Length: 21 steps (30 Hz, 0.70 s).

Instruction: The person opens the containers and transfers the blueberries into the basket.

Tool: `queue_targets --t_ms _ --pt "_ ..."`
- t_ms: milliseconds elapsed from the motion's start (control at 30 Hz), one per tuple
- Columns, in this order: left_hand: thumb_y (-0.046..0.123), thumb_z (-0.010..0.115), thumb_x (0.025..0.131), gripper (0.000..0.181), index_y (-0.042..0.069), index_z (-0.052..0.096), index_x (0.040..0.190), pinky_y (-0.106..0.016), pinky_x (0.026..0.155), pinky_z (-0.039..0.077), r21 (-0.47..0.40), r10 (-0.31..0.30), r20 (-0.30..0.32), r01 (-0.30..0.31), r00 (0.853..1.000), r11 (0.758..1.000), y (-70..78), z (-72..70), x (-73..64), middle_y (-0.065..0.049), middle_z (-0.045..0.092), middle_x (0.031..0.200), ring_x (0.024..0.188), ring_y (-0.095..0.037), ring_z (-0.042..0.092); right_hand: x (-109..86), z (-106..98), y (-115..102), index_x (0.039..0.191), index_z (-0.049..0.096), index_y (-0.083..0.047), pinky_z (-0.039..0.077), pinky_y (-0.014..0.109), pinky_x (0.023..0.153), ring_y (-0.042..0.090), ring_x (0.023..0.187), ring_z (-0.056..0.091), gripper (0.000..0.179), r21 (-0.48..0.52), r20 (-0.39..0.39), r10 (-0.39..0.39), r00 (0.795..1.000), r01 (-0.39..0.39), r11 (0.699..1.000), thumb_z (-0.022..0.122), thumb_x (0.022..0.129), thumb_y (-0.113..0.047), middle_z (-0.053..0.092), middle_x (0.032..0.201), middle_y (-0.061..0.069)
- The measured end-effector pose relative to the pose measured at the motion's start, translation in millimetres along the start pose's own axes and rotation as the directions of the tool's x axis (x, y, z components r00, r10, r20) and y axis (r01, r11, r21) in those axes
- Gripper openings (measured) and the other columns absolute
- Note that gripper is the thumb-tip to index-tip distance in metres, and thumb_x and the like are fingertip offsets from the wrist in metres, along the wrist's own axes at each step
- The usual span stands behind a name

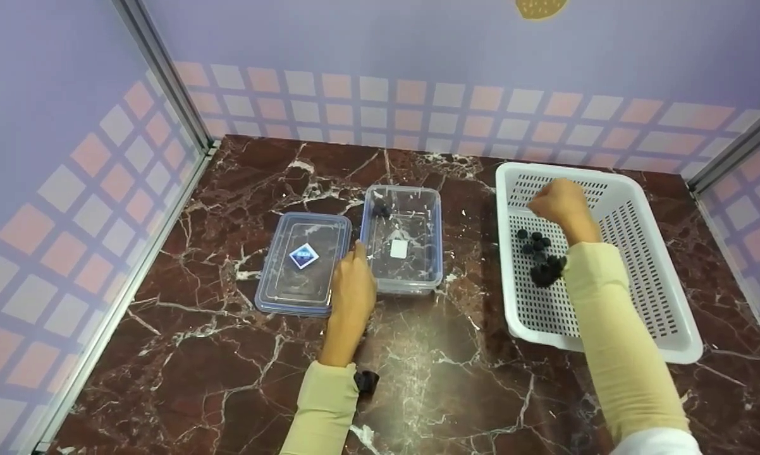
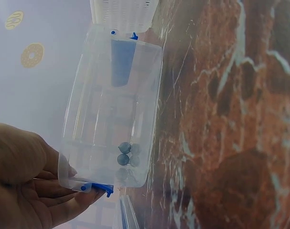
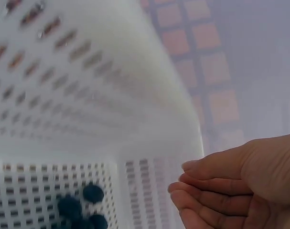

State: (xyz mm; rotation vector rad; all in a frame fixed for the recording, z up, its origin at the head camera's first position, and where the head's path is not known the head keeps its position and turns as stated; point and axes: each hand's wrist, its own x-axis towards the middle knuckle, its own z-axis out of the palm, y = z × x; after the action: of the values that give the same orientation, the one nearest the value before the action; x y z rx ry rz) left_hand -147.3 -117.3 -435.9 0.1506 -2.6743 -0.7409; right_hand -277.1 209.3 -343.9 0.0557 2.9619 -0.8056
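Observation:
My left hand [image 1: 353, 287] grips the near-left rim of a clear plastic container [image 1: 411, 275], thumb inside the wall and fingers outside by a blue clip. A few blueberries [image 2: 124, 160] lie inside at one end. My right hand [image 1: 563, 205] hangs over the far part of a white perforated basket [image 1: 509, 316]; its fingers are loosely bent, thumb near the index finger, with nothing visible between them. Several blueberries [image 3: 93, 192] sit on the basket floor below it. The right wrist camera hides part of that floor in the head view.
A clear lid [image 1: 279, 284] with blue edging lies left of the container on the marbled brown tabletop [image 1: 228, 379]. Walls [image 1: 418, 38] with a checkered band stand behind and at both sides. The basket's raised rim surrounds the blueberries.

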Motion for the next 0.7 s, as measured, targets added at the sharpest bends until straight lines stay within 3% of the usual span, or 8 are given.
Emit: queue_targets --t_ms 133,233,333,467,533,633,700 --pt "-0.005 0.061 0.080 0.046 -0.005 0.055 0.125 -0.046 0.075 0.056 0.009 0.010 0.001 -0.010 1.000 1.000 1.6 -0.7 0.1 -0.021 0.068 0.096 0.084 -0.040 0.067 -0.7 9.1 -25.5 0.083 0.072 0.002 0.046 0.032 0.059 0.023 0.067 0.055 0.018 -0.007 -0.049 -0.073 0.996 0.073 0.997 0.060 0.075 -0.009 0.068 0.075 0.014" --pt "-0.005 0.060 0.081 0.044 -0.005 0.055 0.125 -0.046 0.074 0.056 0.017 0.025 -0.011 -0.025 1.000 1.000 1.9 -1.0 0.2 -0.022 0.068 0.096 0.083 -0.039 0.067 1.0 16.9 -42.2 0.090 0.072 0.004 0.051 0.043 0.072 0.033 0.079 0.060 0.022 -0.018 -0.100 -0.120 0.988 0.118 0.993 0.061 0.078 -0.010 0.070 0.091 0.023" --pt "-0.006 0.060 0.079 0.046 -0.006 0.055 0.125 -0.045 0.074 0.056 0.019 0.036 -0.018 -0.036 0.999 0.999 1.7 -1.6 0.6 -0.022 0.068 0.095 0.083 -0.039 0.067 3.3 25.2 -58.1 0.091 0.072 0.005 0.051 0.047 0.080 0.037 0.084 0.062 0.021 -0.023 -0.142 -0.146 0.979 0.144 0.989 0.061 0.080 -0.009 0.070 0.095 0.025" --pt "-0.007 0.062 0.078 0.046 -0.006 0.055 0.124 -0.045 0.074 0.056 0.025 0.032 -0.010 -0.032 0.999 0.999 0.5 -2.4 1.0 -0.021 0.067 0.093 0.082 -0.039 0.067 4.0 40.4 -81.4 0.085 0.071 0.003 0.052 0.035 0.064 0.025 0.068 0.060 0.015 0.031 -0.134 -0.158 0.978 0.163 0.986 0.061 0.081 -0.006 0.070 0.083 0.019" --pt "-0.006 0.061 0.079 0.046 -0.005 0.054 0.124 -0.046 0.074 0.056 0.026 0.025 0.001 -0.025 1.000 0.999 -0.1 -2.3 1.1 -0.021 0.067 0.092 0.081 -0.039 0.067 4.0 50.6 -93.1 0.074 0.068 0.001 0.045 0.026 0.051 0.017 0.056 0.052 0.012 0.054 -0.122 -0.177 0.977 0.184 0.981 0.058 0.079 -0.004 0.065 0.070 0.013" --pt "-0.006 0.060 0.080 0.045 -0.004 0.054 0.125 -0.046 0.074 0.056 0.012 0.007 0.020 -0.008 1.000 1.000 -0.4 -1.9 0.9 -0.021 0.067 0.093 0.082 -0.039 0.067 4.3 67.3 -108.7 0.069 0.069 -0.002 0.038 0.022 0.046 0.013 0.051 0.048 0.014 0.046 -0.124 -0.220 0.968 0.227 0.973 0.056 0.076 -0.003 0.064 0.064 0.008" --pt "-0.006 0.059 0.080 0.046 -0.004 0.054 0.126 -0.046 0.074 0.056 0.001 -0.005 0.030 0.005 1.000 1.000 -0.2 -1.4 0.7 -0.021 0.067 0.094 0.082 -0.039 0.066 4.6 77.5 -117.7 0.075 0.072 -0.002 0.043 0.024 0.048 0.015 0.054 0.053 0.017 0.049 -0.104 -0.230 0.968 0.236 0.971 0.055 0.076 -0.003 0.069 0.071 0.010"
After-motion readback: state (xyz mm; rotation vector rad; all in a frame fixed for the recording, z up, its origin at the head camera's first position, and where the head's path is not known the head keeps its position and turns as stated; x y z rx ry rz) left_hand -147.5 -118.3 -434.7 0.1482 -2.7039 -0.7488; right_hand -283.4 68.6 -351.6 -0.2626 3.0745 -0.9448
